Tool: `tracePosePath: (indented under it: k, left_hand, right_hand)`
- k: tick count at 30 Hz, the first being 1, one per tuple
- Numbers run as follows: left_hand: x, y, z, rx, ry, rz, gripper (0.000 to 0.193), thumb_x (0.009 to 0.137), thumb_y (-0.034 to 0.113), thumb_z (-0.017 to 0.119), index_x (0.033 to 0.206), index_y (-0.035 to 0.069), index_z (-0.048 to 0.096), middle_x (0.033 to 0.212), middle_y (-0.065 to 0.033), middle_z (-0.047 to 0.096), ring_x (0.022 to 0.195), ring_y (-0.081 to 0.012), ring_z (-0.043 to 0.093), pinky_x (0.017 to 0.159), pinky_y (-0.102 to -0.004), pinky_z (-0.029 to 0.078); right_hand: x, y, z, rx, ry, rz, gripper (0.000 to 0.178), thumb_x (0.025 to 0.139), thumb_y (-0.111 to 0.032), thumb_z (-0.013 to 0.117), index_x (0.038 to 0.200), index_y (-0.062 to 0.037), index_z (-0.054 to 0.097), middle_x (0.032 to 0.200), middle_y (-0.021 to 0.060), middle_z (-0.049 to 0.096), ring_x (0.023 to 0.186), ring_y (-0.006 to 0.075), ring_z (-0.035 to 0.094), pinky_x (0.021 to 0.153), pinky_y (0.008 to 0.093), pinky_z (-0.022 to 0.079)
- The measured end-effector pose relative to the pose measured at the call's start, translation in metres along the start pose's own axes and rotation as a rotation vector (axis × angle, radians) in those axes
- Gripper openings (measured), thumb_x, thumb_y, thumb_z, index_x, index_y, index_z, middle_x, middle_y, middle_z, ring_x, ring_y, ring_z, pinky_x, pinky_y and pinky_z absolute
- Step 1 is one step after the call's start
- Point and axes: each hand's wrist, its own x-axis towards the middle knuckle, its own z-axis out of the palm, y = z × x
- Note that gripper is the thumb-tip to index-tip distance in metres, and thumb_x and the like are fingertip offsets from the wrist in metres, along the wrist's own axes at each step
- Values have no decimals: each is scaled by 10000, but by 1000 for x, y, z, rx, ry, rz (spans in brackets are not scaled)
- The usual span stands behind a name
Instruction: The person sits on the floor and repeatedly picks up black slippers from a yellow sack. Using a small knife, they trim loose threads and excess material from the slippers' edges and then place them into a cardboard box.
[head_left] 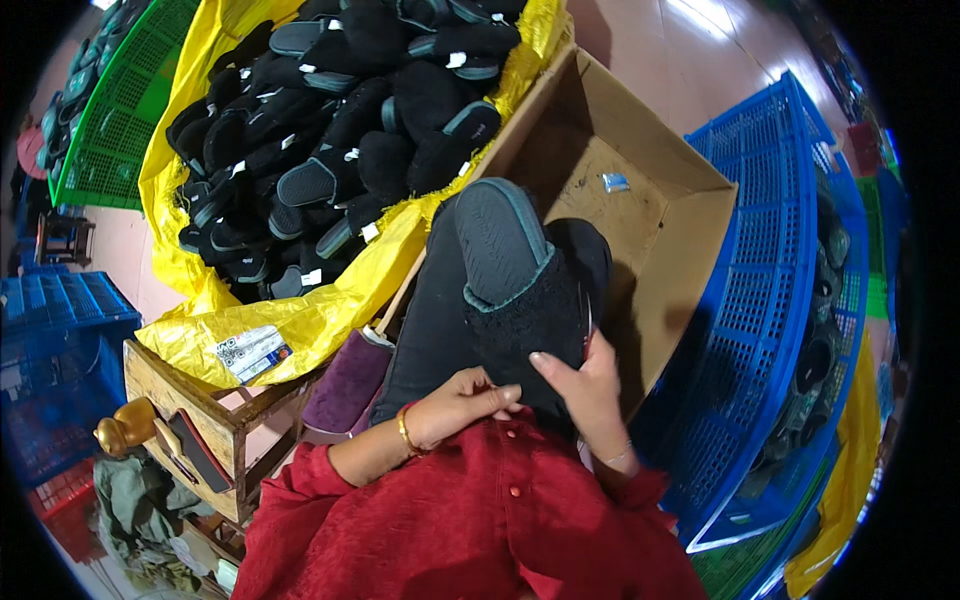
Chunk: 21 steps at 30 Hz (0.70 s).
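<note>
A black fuzzy slipper (500,250) with a grey footbed lies across my dark-trousered lap, its toe end toward me. My left hand (462,405) is just below the toe, its fingers curled in and thumb pressed against them; anything pinched there is too small to make out. To the right of the toe, my right hand (588,385) has its thumb raised and its other fingers bent, partly hidden. A thin shiny tool (588,318) sticks up from this hand along the slipper's edge; its kind cannot be made out.
A yellow sack (375,285) full of black slippers stands ahead on the left. A cardboard box (690,225) with a small packet (615,182) inside is ahead right. Blue crates (750,250) line the right. A purple slipper (350,385) and wooden stool (235,430) are at my left.
</note>
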Motion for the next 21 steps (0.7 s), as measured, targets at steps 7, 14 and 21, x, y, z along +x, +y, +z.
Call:
tracePosePath:
  k: [7, 14, 21]
  left_hand:
    - [-25, 80, 20, 1391, 451, 1197, 410, 708, 295, 792, 1003, 52, 644, 912, -75, 654, 845, -274, 599, 836, -396, 451]
    - [-9, 52, -7, 1406, 121, 692, 459, 630, 249, 820, 998, 43, 640, 959, -111, 628, 881, -289, 601, 776, -357, 494]
    - [-6, 55, -4, 1262, 41, 729, 455, 703, 213, 804, 1091, 43, 636, 1007, -115, 632, 926, -285, 595, 820, -352, 480]
  right_hand:
    - [2, -24, -56, -695, -459, -74, 512, 653, -252, 831, 1054, -13, 621, 881, 161, 677, 814, 292, 683, 734, 336, 521]
    - [-7, 13, -67, -626, -315, -86, 542, 659, -238, 849, 1090, 2, 626, 961, 146, 693, 861, 217, 689, 792, 301, 519]
    - [-25, 26, -70, -327, -243, 75, 484, 678, 4, 761, 1134, 51, 607, 1000, 85, 683, 915, 104, 633, 843, 255, 489]
